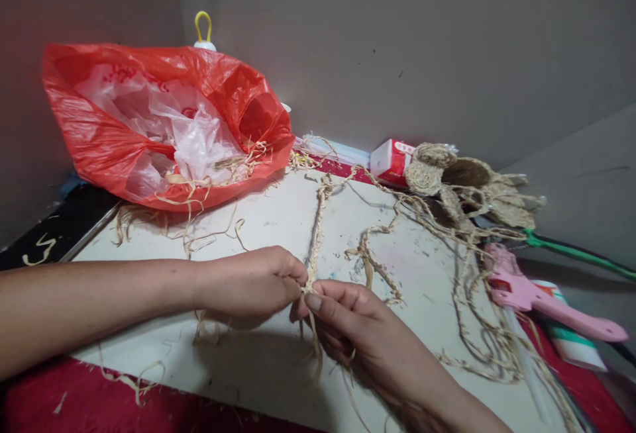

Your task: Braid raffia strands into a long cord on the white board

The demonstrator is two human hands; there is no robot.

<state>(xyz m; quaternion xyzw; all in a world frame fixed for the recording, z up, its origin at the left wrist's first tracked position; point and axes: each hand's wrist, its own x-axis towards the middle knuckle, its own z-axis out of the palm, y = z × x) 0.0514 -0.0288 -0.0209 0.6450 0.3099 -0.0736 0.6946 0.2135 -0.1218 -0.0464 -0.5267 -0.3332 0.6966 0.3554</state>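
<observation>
A pale straw braid (317, 241) runs up the white board (268, 221) from my fingers towards the back. Its lower end is pinched by both hands. My left hand (263, 281) is closed, its curled fingertips at the braid's left side. From the right, my right hand (348, 314) pinches the same end between thumb and forefinger. Loose straw strands (315, 347) hang below the pinch. Beyond the hands, the braid joins a long thin twisted cord (417, 202), which loops over the right part of the board.
A red plastic bag (99, 135) with clear plastic and straw lies at the back left. Woven straw pieces (462, 181) and a red-and-white pack (390, 160) stand back right. A pink glue gun (551, 304) lies over a white-and-green tube (576, 343). Grey walls close off the back.
</observation>
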